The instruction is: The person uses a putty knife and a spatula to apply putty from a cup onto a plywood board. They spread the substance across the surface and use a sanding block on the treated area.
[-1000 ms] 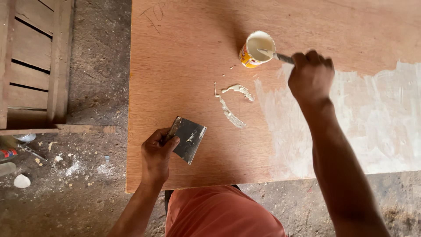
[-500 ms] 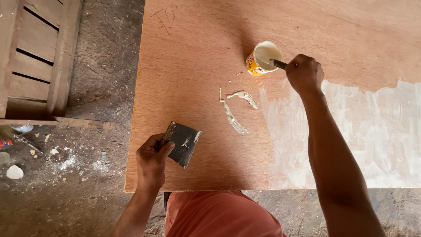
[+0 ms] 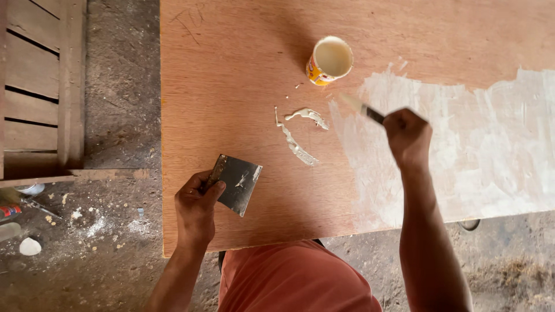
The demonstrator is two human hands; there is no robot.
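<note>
Rough grey dirt floor (image 3: 115,86), dusty, white specks and small debris (image 3: 87,222) at lower left; slatted wooden frame (image 3: 40,86) lying on left; even daylight, soft shadows.

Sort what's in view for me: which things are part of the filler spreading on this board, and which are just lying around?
In use:
- plywood board
- tub of white filler
- filler-tipped stick in right hand
- flat metal scraper in left hand
- filler dabs

Lying about:
- slatted wooden panel
- small clutter on the dirt floor
</note>
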